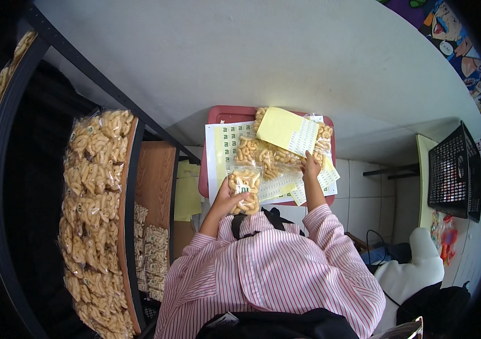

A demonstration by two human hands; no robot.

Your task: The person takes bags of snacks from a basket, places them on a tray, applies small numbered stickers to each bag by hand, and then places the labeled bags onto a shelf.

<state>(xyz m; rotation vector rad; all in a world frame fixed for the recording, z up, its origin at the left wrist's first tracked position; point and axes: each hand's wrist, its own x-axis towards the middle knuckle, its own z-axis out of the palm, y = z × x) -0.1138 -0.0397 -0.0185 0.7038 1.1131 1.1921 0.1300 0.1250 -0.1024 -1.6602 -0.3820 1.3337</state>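
Note:
My left hand [225, 199] holds a clear plastic bag of curled puffed snacks [247, 203], its thumb over a small label with green lettering. My right hand [311, 166] has its fingertips at the lower right edge of a sheet of small stickers on yellow backing [283, 129]. That sheet lies over more snack bags [247, 148], which rest on a red plastic table [223, 111]. Under the bags are a white board [211, 169] and further sticker sheets [274, 186], partly overlapping.
At the left, a dark metal shelf [138, 186] carries many filled snack bags [92, 212], with more on a lower wooden shelf [156, 182]. A pale wall [223, 55] stands behind the table. A black plastic basket [452, 173] and a white chair [410, 271] are at the right.

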